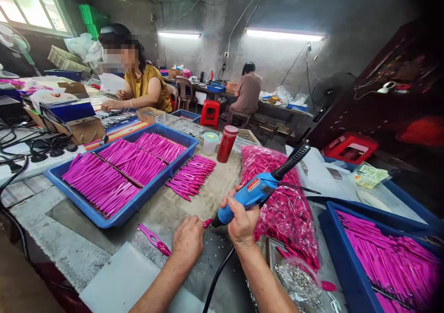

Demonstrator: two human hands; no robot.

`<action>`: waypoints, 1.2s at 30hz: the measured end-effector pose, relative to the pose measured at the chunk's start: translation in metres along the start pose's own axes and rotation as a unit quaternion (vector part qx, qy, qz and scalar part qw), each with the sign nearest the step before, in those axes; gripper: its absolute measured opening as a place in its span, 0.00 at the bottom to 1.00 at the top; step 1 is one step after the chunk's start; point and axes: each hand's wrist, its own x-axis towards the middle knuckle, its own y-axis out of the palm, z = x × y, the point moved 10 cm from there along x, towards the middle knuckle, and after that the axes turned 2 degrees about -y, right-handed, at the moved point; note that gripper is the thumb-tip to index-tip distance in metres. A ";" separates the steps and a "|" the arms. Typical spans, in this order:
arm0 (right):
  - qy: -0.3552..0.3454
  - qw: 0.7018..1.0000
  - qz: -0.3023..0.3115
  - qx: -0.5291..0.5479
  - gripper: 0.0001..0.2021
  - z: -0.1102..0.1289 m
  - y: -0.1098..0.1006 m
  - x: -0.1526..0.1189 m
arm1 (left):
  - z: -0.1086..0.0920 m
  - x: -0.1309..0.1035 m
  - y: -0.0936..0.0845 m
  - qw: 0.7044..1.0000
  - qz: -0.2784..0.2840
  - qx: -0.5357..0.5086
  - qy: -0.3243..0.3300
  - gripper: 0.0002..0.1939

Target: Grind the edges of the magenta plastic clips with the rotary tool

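Head view shows the right hand (242, 220) wrapped around a blue electric screwdriver (258, 190), its tip pressed to a small magenta piece (207, 222) pinched in the closed left hand (188, 239) near the workbench's front edge. One loose magenta part (154, 240) lies just left of that hand. A blue tray (118, 176) of magenta parts sits toward the bench's left side, and a clear bag (284, 202) of them beside the right hand. The driver tip sits so close to the left fingers that a slip off the piece could probably jab them; the black cord (217, 278) trailing off the front edge might snag and tug the tool aside.
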 end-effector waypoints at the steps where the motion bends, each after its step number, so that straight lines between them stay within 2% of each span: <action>1: 0.002 1.000 0.003 -0.004 0.17 -0.002 0.003 0.000 | 0.000 0.000 0.001 1.000 -0.002 -0.002 0.001 0.14; 5: 0.009 1.000 0.009 -0.021 0.18 -0.009 0.010 0.001 | 0.001 0.001 0.001 1.000 -0.009 -0.008 0.003 0.14; 21: 0.004 0.999 0.016 -0.031 0.17 -0.012 0.013 0.000 | -0.002 -0.001 0.000 1.000 -0.010 -0.015 0.008 0.14; 29: -0.022 0.993 0.049 -0.103 0.16 -0.019 0.022 -0.005 | -0.001 0.001 0.005 1.000 0.018 -0.002 -0.002 0.15; 36: -0.023 0.990 0.076 -0.114 0.13 -0.025 0.029 -0.005 | -0.001 -0.001 0.007 1.000 0.025 -0.016 -0.009 0.15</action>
